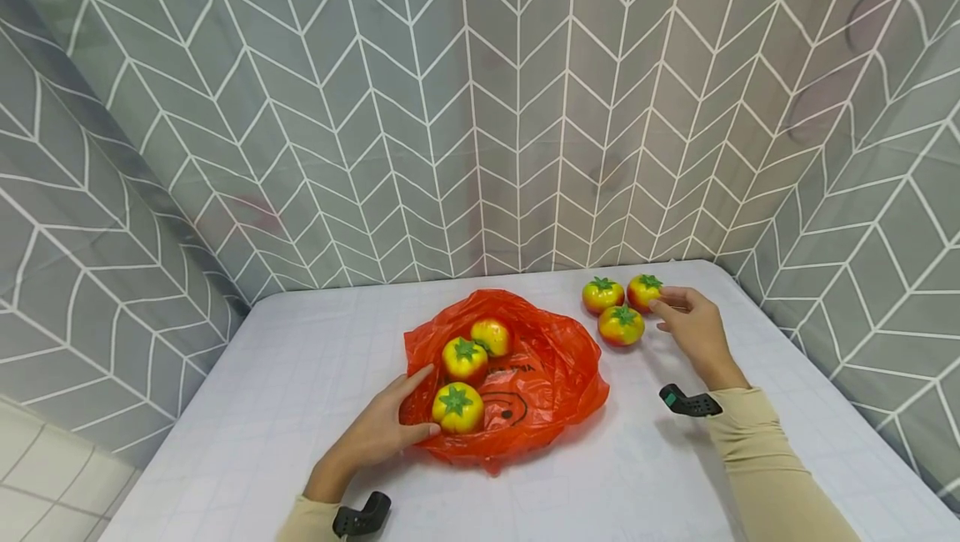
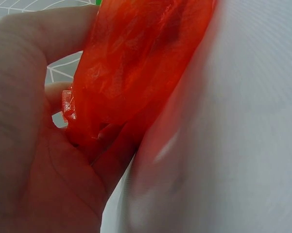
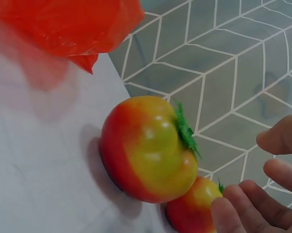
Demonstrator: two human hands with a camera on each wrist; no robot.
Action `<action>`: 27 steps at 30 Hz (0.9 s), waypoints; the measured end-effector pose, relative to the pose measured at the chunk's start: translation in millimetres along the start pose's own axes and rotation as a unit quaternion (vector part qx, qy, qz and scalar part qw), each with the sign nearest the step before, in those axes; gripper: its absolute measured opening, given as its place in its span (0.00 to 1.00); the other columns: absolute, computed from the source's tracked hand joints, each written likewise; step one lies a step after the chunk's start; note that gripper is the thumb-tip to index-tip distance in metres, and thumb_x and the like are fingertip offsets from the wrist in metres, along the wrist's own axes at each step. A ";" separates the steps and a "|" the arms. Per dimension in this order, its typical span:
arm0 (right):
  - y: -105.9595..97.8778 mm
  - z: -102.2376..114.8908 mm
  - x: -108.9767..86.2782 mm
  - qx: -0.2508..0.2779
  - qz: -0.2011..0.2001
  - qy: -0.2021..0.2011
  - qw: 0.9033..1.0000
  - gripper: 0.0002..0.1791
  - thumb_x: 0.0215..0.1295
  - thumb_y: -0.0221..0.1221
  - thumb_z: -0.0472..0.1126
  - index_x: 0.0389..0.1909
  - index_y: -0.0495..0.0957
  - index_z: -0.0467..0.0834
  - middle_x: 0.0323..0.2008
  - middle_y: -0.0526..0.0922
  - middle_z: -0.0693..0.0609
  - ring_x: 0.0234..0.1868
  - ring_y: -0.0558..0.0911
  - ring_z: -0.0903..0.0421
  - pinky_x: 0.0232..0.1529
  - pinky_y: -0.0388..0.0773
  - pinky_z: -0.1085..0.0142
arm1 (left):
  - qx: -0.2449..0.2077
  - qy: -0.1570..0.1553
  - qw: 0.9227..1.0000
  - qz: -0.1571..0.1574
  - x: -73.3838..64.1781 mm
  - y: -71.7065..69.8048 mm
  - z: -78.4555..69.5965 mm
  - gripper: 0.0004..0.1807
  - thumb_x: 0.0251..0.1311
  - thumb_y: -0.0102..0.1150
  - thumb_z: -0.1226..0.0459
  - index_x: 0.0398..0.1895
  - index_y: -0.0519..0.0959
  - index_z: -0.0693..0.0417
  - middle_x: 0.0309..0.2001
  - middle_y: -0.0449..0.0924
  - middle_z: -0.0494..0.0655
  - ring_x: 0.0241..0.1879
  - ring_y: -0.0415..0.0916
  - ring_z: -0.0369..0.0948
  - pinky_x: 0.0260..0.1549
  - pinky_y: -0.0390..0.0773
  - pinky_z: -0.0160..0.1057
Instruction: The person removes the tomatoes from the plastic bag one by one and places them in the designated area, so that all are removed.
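Observation:
A red plastic bag (image 1: 551, 383) lies spread with its mouth upward on the table. Inside, at its left side, sit three red-and-yellow tomatoes with green leafy tops: a front tomato (image 1: 457, 409), a middle tomato (image 1: 465, 360) and a back tomato (image 1: 491, 337). My left hand (image 1: 382, 421) holds the bag's left edge between thumb and fingers. At the back right, a left tomato (image 1: 602, 296), a front tomato (image 1: 621, 326) and a right tomato (image 1: 642, 293) stand close together. My right hand (image 1: 693, 325) is beside the right tomato, fingers apart and loosely bent; contact is unclear.
A white cloth covers the table (image 1: 300, 375). Behind and at both sides hangs a grey curtain (image 1: 517, 108) with white zigzag lines. Each wrist carries a black camera; the right camera (image 1: 688, 402) is above the cloth.

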State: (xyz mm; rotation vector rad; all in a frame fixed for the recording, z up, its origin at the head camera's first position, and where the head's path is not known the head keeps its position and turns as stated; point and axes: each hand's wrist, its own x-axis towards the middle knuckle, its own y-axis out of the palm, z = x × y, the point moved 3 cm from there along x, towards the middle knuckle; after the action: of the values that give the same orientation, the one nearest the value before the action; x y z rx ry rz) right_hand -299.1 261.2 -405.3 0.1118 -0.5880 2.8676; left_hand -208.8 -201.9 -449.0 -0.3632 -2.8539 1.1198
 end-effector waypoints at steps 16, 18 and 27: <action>1.7 12.2 -2.5 0.019 0.026 -0.015 0.999 0.29 0.75 0.55 0.48 0.64 0.69 0.29 0.59 0.73 0.33 0.57 0.77 0.35 0.41 0.82 0.72 | 0.000 0.001 1.000 0.000 -1.0 -0.9 -1.7 0.47 0.52 0.73 0.51 0.77 0.62 0.40 0.75 0.59 0.55 0.74 0.53 0.59 0.67 0.52 0.69; 2.5 13.5 -2.4 0.022 0.028 -0.012 0.999 0.30 0.75 0.56 0.49 0.64 0.69 0.29 0.60 0.73 0.33 0.57 0.77 0.35 0.43 0.83 0.70 | 0.000 0.000 1.000 -0.001 -1.0 -1.3 -1.6 0.47 0.52 0.73 0.51 0.77 0.63 0.40 0.75 0.59 0.55 0.74 0.53 0.59 0.67 0.52 0.69; 12.3 23.0 -2.8 0.043 0.068 -0.008 0.997 0.33 0.74 0.57 0.53 0.65 0.68 0.31 0.59 0.74 0.36 0.56 0.79 0.41 0.51 0.82 0.60 | 0.000 -0.004 1.000 0.000 -0.6 -1.3 -1.4 0.47 0.52 0.73 0.51 0.77 0.62 0.39 0.75 0.59 0.55 0.74 0.53 0.59 0.67 0.53 0.69</action>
State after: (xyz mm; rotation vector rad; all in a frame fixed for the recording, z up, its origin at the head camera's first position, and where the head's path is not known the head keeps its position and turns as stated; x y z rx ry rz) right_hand -298.3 240.4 -389.2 0.1123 -0.4915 3.0271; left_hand -208.3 -202.0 -447.0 -0.3587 -2.8599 1.1234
